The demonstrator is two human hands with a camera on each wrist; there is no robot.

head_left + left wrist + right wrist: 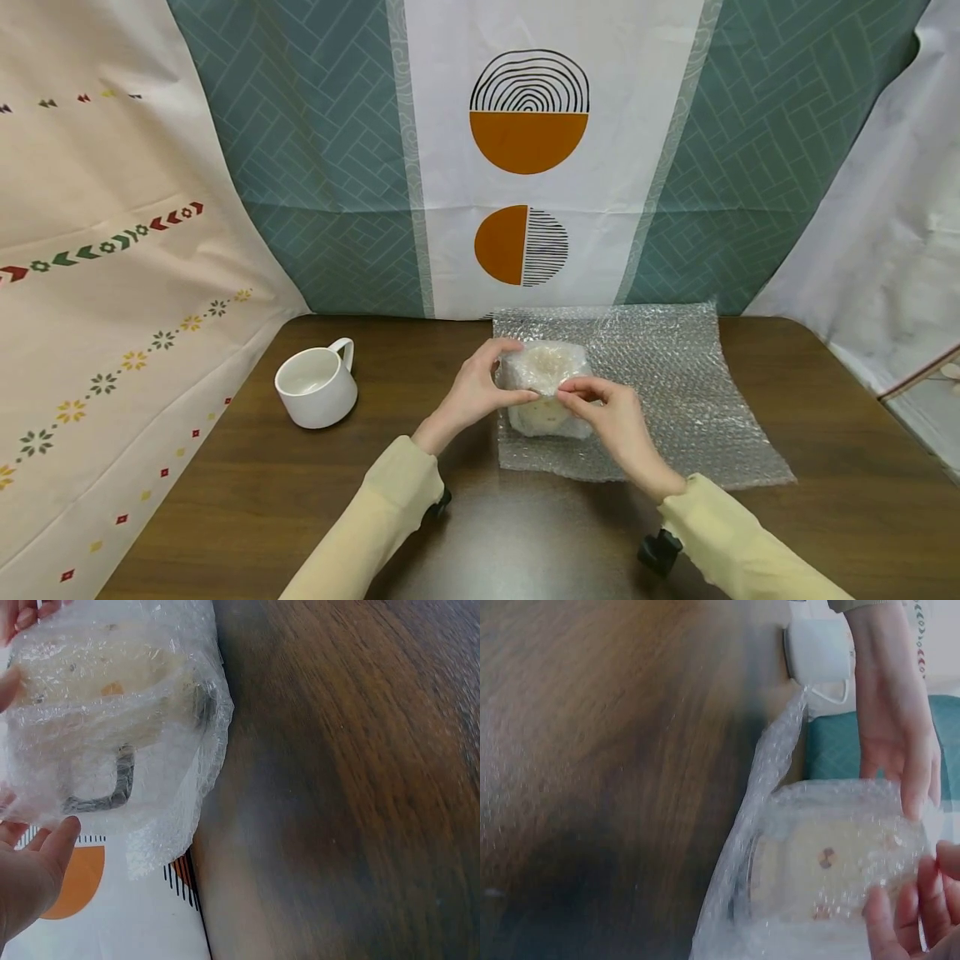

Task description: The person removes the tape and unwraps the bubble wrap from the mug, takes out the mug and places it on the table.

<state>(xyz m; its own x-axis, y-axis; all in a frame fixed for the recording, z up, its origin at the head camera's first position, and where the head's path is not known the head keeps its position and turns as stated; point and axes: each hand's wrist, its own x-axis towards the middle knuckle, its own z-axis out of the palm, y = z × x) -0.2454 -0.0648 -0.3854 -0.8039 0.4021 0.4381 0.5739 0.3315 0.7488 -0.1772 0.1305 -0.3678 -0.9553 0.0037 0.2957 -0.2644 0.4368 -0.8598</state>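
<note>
A cream mug [549,418] with small prints stands wrapped in bubble wrap on the table. Its dark-edged handle [124,780] shows through the wrap in the left wrist view. My left hand [478,385] grips the bundle from the left, thumb at the near upper rim and fingers on the far side. On the near right of the rim, my right hand [611,417] pinches the bubble wrap between thumb and fingers. The flat bubble wrap sheet [660,375] spreads beneath the mug and out to its right.
An unwrapped white mug [318,396] stands upright at the left of the brown wooden table [225,500], its handle pointing away. Patterned cloth [345,167] hangs along the table's back edge and both sides.
</note>
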